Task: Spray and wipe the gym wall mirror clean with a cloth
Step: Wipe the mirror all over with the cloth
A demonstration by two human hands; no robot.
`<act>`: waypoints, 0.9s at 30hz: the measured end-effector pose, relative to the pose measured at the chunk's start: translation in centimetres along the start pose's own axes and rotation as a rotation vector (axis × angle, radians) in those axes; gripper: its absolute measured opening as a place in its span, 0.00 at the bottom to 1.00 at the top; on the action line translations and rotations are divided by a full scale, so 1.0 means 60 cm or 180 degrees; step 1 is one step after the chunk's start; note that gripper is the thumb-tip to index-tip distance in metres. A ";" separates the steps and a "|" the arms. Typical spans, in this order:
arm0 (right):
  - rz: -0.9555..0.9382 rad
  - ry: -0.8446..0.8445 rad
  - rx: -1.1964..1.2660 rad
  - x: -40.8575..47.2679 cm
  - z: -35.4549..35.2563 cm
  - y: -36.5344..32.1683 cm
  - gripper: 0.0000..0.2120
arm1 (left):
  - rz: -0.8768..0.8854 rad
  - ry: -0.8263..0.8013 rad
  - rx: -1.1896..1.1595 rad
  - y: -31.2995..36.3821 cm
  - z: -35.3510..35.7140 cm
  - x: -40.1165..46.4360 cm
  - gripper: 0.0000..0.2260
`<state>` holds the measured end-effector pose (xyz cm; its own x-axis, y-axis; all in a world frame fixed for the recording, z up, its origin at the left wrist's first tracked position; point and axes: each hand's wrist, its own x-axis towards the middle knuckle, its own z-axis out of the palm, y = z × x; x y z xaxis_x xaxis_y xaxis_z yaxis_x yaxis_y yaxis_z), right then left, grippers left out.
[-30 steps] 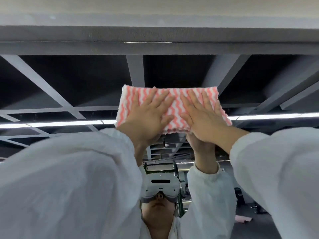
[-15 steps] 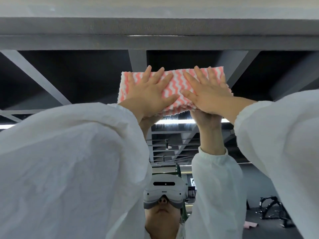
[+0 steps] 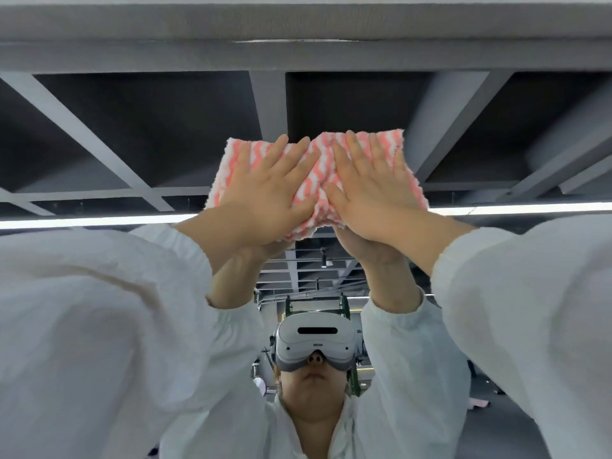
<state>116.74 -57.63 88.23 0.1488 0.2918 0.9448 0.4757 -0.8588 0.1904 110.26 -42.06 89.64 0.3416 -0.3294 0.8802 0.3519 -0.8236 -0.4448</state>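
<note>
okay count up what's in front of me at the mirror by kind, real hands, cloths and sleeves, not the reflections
Hands: 2, left hand and right hand, both pressing flat
Cloths: 1, pink-and-white cloth against the mirror
White sleeves: 2, left sleeve, right sleeve
Total: 5

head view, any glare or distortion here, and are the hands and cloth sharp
Head view: the light strip reflected in the mirror glares bright white; wide-angle stretch balloons the white sleeves at the edges; left hand, right hand and cloth are fairly sharp.
</note>
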 end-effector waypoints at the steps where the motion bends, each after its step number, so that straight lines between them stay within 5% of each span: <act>1: -0.0042 0.0010 0.0001 -0.006 0.002 -0.011 0.30 | -0.0001 0.0007 -0.0007 -0.006 0.001 -0.011 0.37; 16: -0.0860 0.0207 -0.0164 -0.063 0.027 -0.116 0.32 | -0.0308 0.0156 -0.0187 -0.044 0.029 -0.168 0.32; 27: -0.0026 0.0259 -0.0067 -0.095 0.033 0.045 0.33 | -0.0194 -0.0190 -0.0052 0.101 0.004 -0.052 0.36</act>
<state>118.90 -60.75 82.83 0.0738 0.2643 0.9616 0.4583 -0.8654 0.2027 111.52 -45.94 84.16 0.3714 -0.2507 0.8940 0.3595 -0.8489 -0.3874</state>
